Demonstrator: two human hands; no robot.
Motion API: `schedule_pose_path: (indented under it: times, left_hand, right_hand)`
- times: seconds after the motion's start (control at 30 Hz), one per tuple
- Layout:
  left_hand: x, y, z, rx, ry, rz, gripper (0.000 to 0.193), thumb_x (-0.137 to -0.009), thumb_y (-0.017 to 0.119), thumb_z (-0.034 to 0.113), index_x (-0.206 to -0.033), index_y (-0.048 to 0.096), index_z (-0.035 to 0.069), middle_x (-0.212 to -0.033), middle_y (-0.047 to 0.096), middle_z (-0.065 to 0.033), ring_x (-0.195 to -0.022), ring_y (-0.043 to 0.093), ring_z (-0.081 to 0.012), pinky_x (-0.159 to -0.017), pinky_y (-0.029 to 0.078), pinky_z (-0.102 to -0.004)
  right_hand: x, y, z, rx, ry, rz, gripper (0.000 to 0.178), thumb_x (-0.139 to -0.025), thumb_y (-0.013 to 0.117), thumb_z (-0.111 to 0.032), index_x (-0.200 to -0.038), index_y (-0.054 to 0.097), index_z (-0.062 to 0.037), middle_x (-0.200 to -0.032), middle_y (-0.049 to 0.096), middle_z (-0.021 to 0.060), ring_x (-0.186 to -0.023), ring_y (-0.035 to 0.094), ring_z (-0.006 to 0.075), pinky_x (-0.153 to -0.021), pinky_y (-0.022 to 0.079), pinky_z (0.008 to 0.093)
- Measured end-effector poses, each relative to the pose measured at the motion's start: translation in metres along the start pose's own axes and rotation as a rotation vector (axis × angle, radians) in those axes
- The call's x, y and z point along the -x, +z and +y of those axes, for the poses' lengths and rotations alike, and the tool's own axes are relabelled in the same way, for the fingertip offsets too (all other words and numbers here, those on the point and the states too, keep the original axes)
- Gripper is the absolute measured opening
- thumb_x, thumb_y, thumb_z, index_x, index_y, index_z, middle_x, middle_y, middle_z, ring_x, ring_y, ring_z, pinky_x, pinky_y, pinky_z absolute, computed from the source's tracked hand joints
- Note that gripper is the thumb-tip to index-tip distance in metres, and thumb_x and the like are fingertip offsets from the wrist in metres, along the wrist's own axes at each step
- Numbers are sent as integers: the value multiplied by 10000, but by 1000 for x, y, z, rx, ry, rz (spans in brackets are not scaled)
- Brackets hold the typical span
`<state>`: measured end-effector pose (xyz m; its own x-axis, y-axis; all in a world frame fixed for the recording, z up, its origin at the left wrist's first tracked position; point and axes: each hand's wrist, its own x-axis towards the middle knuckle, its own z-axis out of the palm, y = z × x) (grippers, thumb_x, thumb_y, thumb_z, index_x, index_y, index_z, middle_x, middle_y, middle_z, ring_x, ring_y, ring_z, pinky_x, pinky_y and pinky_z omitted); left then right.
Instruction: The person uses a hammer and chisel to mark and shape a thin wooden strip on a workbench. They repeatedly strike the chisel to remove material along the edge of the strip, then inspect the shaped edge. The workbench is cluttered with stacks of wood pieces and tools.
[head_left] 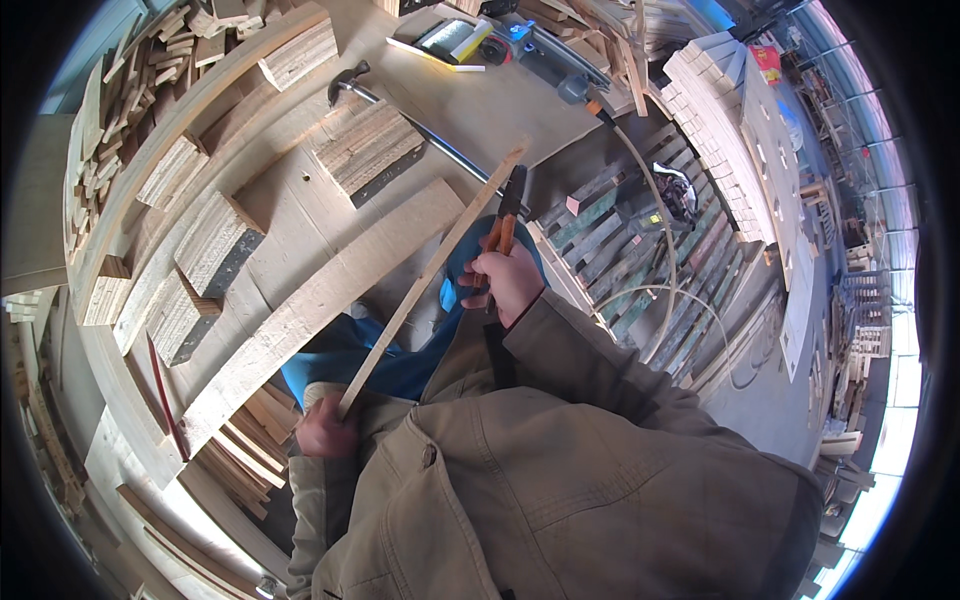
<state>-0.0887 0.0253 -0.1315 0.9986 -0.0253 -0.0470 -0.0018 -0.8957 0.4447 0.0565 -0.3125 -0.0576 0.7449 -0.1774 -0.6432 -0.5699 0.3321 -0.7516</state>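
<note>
A long, thin wooden strip (430,270) slants up from near my waist toward the frame on the far side. My left hand (328,428), slightly blurred, is closed at its lower end. My right hand (510,280) is closed around a tool (514,192) with a dark head and brown, wood-coloured handle parts; its exact kind is unclear. The tool's head is near the strip's upper part. A claw hammer (352,82) with a long metal shaft lies across the wooden frame (330,285), beyond the strip.
Wooden blocks (370,150) stand between the frame's curved rails. A red pencil-like stick (165,395) lies at left. On the right are a slatted pallet (600,225), a looping hose (665,230) and a stack of boards (715,140). Scrap wood (150,90) is heaped at far left.
</note>
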Motion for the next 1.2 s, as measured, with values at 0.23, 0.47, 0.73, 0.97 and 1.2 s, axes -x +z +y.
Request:
schedule_pose_path:
  times: [0.23,0.47,0.73,0.97,1.2]
  left_hand:
    - [5,-6,5,-28,16,-32,273,-791,831,347,-982,701,200,-865,709,-92,-735,698,-375,-601,544,-494]
    - [4,-9,6,21,46,-21,273,-786,830,315,-997,702,197,-878,711,-95,-760,702,-375,-620,554,-490]
    - [4,-11,9,6,58,-12,271,-792,828,292,-1012,706,189,-892,708,-95,-765,701,-376,-623,555,-488]
    - [6,-7,8,9,58,-25,280,-794,831,315,-1010,703,191,-878,704,-93,-755,703,-375,-615,556,-494]
    - [8,-3,10,21,36,-12,261,-795,830,319,-979,700,188,-852,712,-95,-746,709,-365,-602,556,-493]
  right_hand:
    - [-11,27,-5,-67,9,-40,278,-874,584,-44,-1132,489,-83,-961,595,76,-820,653,207,-589,563,406]
    - [-33,21,7,-13,-81,-27,201,-854,597,-47,-1043,530,-47,-879,603,84,-691,651,203,-527,534,370]
    - [-35,27,16,-158,-127,-1,205,-857,578,-36,-1038,484,-51,-793,526,69,-558,534,182,-463,456,378]
    - [-28,30,8,-136,-102,62,213,-843,575,-13,-1017,466,-73,-784,492,66,-536,473,164,-449,422,372]
    - [-24,22,1,-143,-55,12,250,-821,565,11,-1033,463,-74,-793,488,70,-536,465,162,-445,414,370]
